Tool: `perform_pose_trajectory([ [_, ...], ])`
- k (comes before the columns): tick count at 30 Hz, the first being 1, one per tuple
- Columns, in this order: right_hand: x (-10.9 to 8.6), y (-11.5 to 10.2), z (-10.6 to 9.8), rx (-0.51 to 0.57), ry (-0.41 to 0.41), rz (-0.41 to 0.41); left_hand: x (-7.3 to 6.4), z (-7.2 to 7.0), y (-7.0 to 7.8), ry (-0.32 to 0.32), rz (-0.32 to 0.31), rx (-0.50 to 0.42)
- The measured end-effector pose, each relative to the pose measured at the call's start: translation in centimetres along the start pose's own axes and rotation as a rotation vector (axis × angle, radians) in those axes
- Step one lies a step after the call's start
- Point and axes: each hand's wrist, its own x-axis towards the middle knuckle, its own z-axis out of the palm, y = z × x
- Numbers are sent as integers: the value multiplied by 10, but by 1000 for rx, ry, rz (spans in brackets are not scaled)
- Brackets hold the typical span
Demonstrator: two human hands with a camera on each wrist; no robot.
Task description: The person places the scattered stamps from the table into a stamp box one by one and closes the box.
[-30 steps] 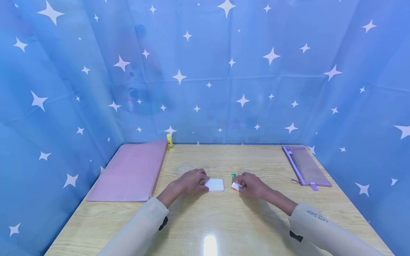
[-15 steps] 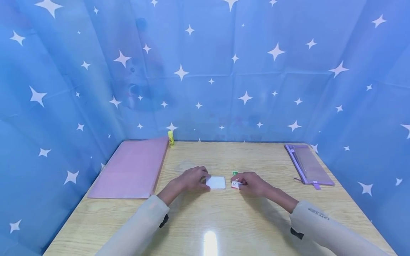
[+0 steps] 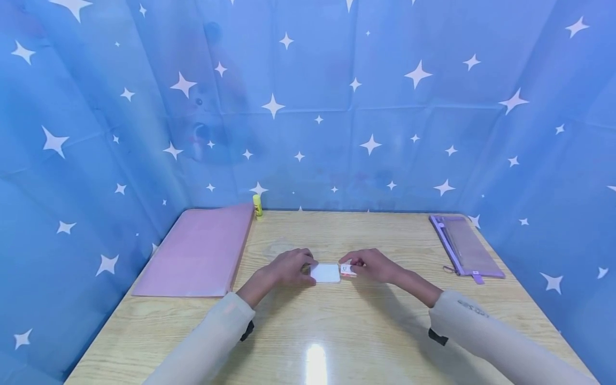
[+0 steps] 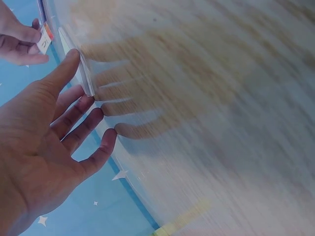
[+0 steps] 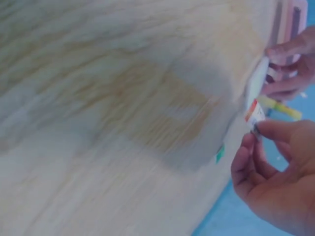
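Observation:
A flat white rounded rectangular slab (image 3: 325, 273) lies on the table in the head view. My left hand (image 3: 291, 267) holds its left end between thumb and fingers; the left wrist view shows the slab (image 4: 86, 74) edge-on. Close to its right end, my right hand (image 3: 375, 266) pinches a small white block with an orange-red band and a printed letter, which looks like an eraser (image 3: 347, 270). In the right wrist view this eraser (image 5: 254, 113) sits between thumb and fingertips, tilted. A small green piece (image 5: 219, 154) lies on the table by the right hand, hidden in the head view.
A large pink folder (image 3: 197, 251) lies at the left of the wooden table (image 3: 289, 331). A yellow glue stick (image 3: 258, 207) stands by its far corner. A purple mesh zip pouch (image 3: 467, 246) lies at the right. Starry blue cloth (image 3: 317, 139) surrounds the table.
My right hand has moved left with the eraser, up to the white slab's right end, and covers the green piece. The left hand stays on the slab. The head view has shifted slightly.

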Motion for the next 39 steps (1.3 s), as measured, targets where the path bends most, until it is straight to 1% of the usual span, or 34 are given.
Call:
perform_pose_trajectory([
  [3,5,-3,1,15,-18,-7,0,-1,0,-4,-9,1],
  [9,16,-10,7,59,-41,-49,2,-1,1,-11,-20,-1],
  [13,21,-12,15,85,-37,-27,4,-1,2,-10,-17,-6],
  [17,25,-12,22,100,-17,-1,5,0,2,-3,-9,-3],
  [22,29,-12,31,91,16,-3,3,0,1,2,-4,3],
  [26,32,-10,37,85,37,-2,2,1,0,10,12,4],
  [34,36,-5,48,75,103,-29,3,2,-1,22,33,4],
  [39,39,-5,52,64,121,-35,3,2,-2,21,27,14],
])
